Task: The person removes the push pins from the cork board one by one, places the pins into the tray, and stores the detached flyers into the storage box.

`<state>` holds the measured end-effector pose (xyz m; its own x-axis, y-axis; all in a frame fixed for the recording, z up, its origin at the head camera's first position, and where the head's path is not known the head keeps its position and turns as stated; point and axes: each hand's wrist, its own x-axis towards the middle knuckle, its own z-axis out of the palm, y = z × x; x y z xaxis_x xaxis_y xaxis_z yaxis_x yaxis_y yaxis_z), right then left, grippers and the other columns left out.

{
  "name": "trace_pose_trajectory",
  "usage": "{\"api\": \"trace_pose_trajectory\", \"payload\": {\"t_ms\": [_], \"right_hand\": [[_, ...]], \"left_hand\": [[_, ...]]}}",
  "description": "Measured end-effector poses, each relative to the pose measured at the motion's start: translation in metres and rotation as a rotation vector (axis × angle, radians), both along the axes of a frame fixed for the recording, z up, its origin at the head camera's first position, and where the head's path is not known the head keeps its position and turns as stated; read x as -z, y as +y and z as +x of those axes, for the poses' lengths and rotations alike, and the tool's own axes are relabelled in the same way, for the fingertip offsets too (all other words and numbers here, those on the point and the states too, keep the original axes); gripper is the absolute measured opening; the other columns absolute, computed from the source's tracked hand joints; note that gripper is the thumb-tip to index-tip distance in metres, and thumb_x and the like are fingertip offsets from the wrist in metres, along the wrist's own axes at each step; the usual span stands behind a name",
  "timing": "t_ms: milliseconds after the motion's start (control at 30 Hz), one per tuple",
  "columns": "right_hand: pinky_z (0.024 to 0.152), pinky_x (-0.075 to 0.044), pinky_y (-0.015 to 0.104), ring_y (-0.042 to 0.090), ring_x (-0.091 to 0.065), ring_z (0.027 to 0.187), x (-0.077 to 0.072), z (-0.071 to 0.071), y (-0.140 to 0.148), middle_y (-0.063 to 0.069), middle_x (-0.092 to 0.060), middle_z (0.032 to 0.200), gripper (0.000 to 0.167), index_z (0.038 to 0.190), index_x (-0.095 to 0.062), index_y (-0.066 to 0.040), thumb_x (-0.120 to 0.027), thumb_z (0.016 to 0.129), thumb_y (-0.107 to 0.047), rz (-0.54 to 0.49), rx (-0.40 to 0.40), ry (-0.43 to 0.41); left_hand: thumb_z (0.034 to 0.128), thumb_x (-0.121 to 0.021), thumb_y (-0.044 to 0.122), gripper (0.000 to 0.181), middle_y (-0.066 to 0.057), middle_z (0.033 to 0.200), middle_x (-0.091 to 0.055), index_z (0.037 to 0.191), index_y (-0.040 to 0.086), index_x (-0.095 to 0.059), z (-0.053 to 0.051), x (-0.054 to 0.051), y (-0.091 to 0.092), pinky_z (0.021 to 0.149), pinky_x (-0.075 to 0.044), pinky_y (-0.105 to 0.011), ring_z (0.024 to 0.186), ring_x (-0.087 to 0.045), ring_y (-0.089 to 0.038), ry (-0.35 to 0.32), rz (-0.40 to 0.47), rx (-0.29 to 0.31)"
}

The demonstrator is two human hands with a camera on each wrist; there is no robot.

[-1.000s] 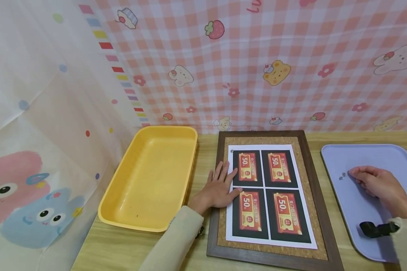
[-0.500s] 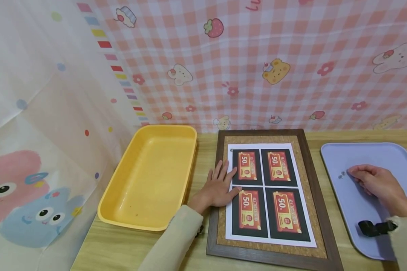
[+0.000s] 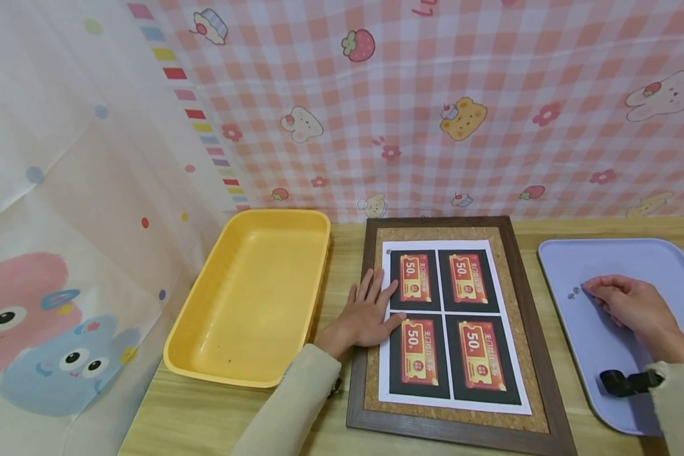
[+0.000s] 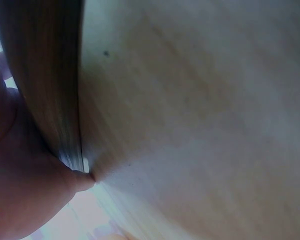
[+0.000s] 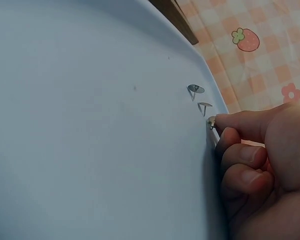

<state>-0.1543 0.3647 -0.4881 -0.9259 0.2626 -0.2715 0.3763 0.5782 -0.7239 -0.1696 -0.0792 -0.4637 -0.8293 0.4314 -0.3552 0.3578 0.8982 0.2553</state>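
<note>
My left hand point(image 3: 361, 318) rests with spread fingers on the left side of a dark-framed cork board point(image 3: 433, 415), its fingertips on a white sheet point(image 3: 456, 404) printed with red coupons. A thumbtack point(image 3: 389, 252) sits at the sheet's top left corner. Over the lilac tray point(image 3: 610, 253), my right hand point(image 3: 638, 310) has curled fingers. In the right wrist view its thumb and index finger pinch a thumbtack point(image 5: 211, 121) at the tray floor. Beside it lie two more thumbtacks, one nearer point(image 5: 205, 105) and one farther point(image 5: 195, 90), points down.
A yellow plastic tray point(image 3: 251, 304) stands left of the board on the wooden table point(image 3: 165, 411). Behind the table hangs a pink checked cloth point(image 3: 410, 82). A black wrist-camera mount point(image 3: 627, 382) hangs under the right sleeve, over the lilac tray.
Both hands keep nearly the same places. The whole head view has drifted slightly; the right fingertips stay at the thumbtacks.
</note>
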Motion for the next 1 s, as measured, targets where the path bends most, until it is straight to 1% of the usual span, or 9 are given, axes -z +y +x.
{"api": "trace_pose_trajectory", "payload": {"t_ms": [100, 333, 600, 700, 800, 933, 1000], "right_hand": [[0.054, -0.042, 0.03, 0.009, -0.049, 0.062, 0.0006, -0.0002, 0.0, -0.012, -0.055, 0.076, 0.04, 0.126, -0.055, 0.007, -0.044, 0.104, -0.026, 0.003, 0.006, 0.001], [0.055, -0.043, 0.029, 0.008, -0.049, 0.063, -0.0006, 0.0002, -0.0004, -0.015, -0.055, 0.076, 0.041, 0.126, -0.055, 0.006, -0.043, 0.105, -0.027, 0.004, 0.016, -0.006], [0.054, -0.043, 0.03, 0.008, -0.05, 0.062, -0.0027, 0.0002, -0.0034, -0.017, -0.055, 0.073, 0.047, 0.122, -0.055, 0.0, -0.05, 0.102, -0.042, -0.028, 0.046, -0.007], [0.054, -0.043, 0.03, 0.008, -0.05, 0.062, -0.003, -0.0001, -0.004, -0.018, -0.055, 0.073, 0.048, 0.123, -0.055, 0.001, -0.051, 0.101, -0.041, -0.035, 0.055, -0.007], [0.055, -0.044, 0.03, 0.008, -0.05, 0.063, -0.0028, -0.0002, -0.0045, -0.019, -0.055, 0.073, 0.048, 0.127, -0.054, 0.001, -0.052, 0.101, -0.04, -0.04, 0.077, -0.019], [0.055, -0.043, 0.03, 0.006, -0.051, 0.064, -0.0024, 0.0002, -0.0045, -0.02, -0.055, 0.072, 0.043, 0.123, -0.055, -0.005, -0.055, 0.099, -0.041, -0.052, 0.099, -0.013], [0.055, -0.043, 0.03, 0.005, -0.051, 0.064, -0.0019, 0.0003, -0.0041, -0.021, -0.054, 0.071, 0.043, 0.123, -0.055, -0.005, -0.056, 0.099, -0.041, -0.055, 0.102, 0.0]], "left_hand": [[0.1026, -0.028, 0.059, 0.072, -0.005, 0.166, 0.017, 0.161, 0.023, -0.007, 0.0004, 0.0011, 0.0, 0.122, 0.001, -0.053, 0.151, 0.02, -0.025, -0.007, 0.004, 0.0], [0.1024, -0.029, 0.059, 0.073, -0.005, 0.166, 0.017, 0.161, 0.023, -0.007, 0.001, 0.001, -0.0007, 0.122, 0.001, -0.053, 0.151, 0.02, -0.025, -0.004, 0.005, 0.002], [0.102, -0.031, 0.059, 0.073, -0.004, 0.166, 0.017, 0.161, 0.024, -0.007, -0.0011, 0.002, -0.0005, 0.122, 0.003, -0.053, 0.151, 0.02, -0.024, -0.002, 0.022, -0.014], [0.1019, -0.031, 0.06, 0.073, -0.006, 0.166, 0.015, 0.161, 0.023, -0.008, 0.0002, 0.0, -0.001, 0.122, 0.003, -0.053, 0.152, 0.019, -0.026, 0.01, 0.027, -0.008], [0.1018, -0.029, 0.061, 0.073, -0.005, 0.166, 0.015, 0.161, 0.024, -0.006, 0.0018, -0.0003, -0.002, 0.121, 0.004, -0.053, 0.151, 0.02, -0.026, 0.012, 0.026, -0.001], [0.1019, -0.028, 0.061, 0.073, -0.005, 0.166, 0.015, 0.161, 0.025, -0.005, 0.0034, 0.0008, -0.0031, 0.121, 0.005, -0.053, 0.151, 0.021, -0.026, 0.015, 0.027, 0.0], [0.102, -0.028, 0.061, 0.073, -0.004, 0.166, 0.014, 0.161, 0.026, -0.005, 0.0044, 0.0007, -0.003, 0.121, 0.004, -0.054, 0.151, 0.02, -0.027, 0.023, 0.026, 0.0]]}}
